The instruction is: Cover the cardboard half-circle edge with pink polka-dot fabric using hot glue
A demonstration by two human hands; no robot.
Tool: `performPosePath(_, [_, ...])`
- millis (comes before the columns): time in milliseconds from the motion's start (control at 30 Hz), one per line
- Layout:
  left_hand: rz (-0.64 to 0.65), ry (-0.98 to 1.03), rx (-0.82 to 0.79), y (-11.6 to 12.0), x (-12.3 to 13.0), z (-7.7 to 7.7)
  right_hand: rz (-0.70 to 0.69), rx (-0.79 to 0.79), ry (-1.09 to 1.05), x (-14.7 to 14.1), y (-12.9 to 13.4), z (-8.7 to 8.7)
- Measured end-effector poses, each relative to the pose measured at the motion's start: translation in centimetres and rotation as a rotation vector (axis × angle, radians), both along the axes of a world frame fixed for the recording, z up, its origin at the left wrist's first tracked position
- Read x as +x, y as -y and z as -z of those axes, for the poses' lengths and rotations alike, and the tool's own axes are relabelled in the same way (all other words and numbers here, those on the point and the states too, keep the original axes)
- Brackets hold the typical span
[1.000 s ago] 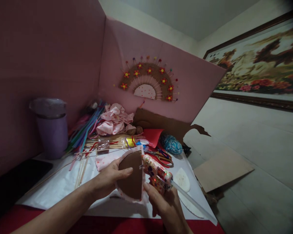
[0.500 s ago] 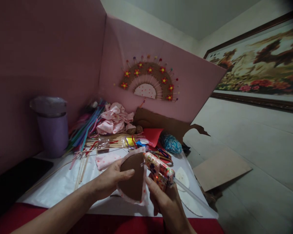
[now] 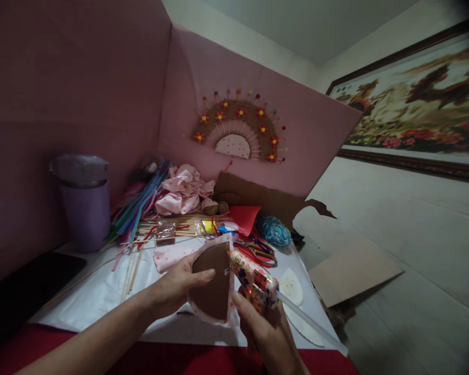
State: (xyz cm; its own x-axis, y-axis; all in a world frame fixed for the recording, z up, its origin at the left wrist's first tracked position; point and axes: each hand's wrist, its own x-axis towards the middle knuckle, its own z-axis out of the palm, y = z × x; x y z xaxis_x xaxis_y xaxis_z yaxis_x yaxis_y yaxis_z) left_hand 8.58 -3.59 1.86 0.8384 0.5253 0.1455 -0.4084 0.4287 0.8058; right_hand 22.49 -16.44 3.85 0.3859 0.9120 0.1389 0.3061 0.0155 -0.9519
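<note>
Pinched by its curved left side, a brown cardboard half-disc (image 3: 214, 284) edged with pink dotted fabric is in my left hand (image 3: 183, 284), thumb on the cardboard. My right hand (image 3: 263, 328) is wrapped round the handle of a flower-patterned glue gun (image 3: 254, 276). Its orange nozzle points left at the upper part of the half-disc's straight edge; whether it touches is unclear. A clear glue stick (image 3: 312, 317) sticks out of the gun's rear. A small red light shows on the gun. My right fingers are partly hidden behind the handle.
Scissors (image 3: 260, 252), blue yarn (image 3: 275, 230), red sheet (image 3: 247, 217), crumpled dotted fabric (image 3: 183, 187) and thin sticks (image 3: 135, 268) lie around the white sheet (image 3: 94, 297). A purple bin (image 3: 86, 213) stands left. A decorated half-ring (image 3: 240, 112) hangs on the pink board (image 3: 297, 135).
The glue gun's nozzle has moved slightly down and left along the half-disc's straight edge, my right hand shifting with it. My left hand keeps its hold almost unmoved.
</note>
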Motion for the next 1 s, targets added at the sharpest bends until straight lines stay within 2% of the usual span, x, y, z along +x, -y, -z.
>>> performPosePath(267, [0.002, 0.016, 0.009, 0.06, 0.00, 0.03, -0.018, -0.067, -0.021, -0.10, 0.08, -0.53])
performPosePath(633, [-0.010, 0.012, -0.050, 0.00, -0.17, 0.11, 0.036, -0.059, -0.023, -1.01, 0.75, -0.62])
performPosePath(1000, [-0.004, 0.027, -0.064, 0.06, -0.09, 0.06, 0.005, -0.142, -0.038, -0.78, 0.79, -0.80])
